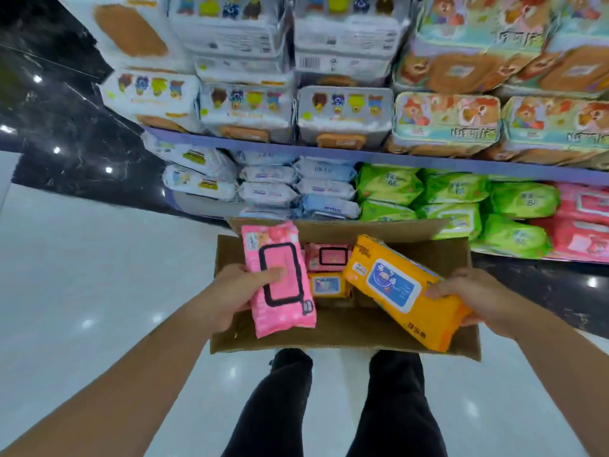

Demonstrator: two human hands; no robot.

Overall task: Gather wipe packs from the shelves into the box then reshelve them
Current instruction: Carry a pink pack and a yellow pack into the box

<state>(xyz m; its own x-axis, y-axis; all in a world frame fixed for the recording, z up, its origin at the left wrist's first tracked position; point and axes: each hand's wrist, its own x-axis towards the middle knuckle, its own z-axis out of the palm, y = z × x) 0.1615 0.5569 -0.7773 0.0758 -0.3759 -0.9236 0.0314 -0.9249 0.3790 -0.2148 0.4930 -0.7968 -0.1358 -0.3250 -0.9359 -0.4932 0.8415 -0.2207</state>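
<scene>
Currently, left hand (227, 291) gripping pink pack (283, 311), right hand (484, 298) gripping orange pack (395, 285) — two more packs (328, 257) inside one box (329, 334)

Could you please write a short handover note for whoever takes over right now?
Left hand: grips a pink pack over the left side of the box.
Right hand: grips an orange pack over the box's right side.
Inside the box: a second pink pack and a second orange pack.
Done: four packs are at the box.
Left: unclear whether the held two are going in or coming out; all four must end up back on the shelves.
</scene>
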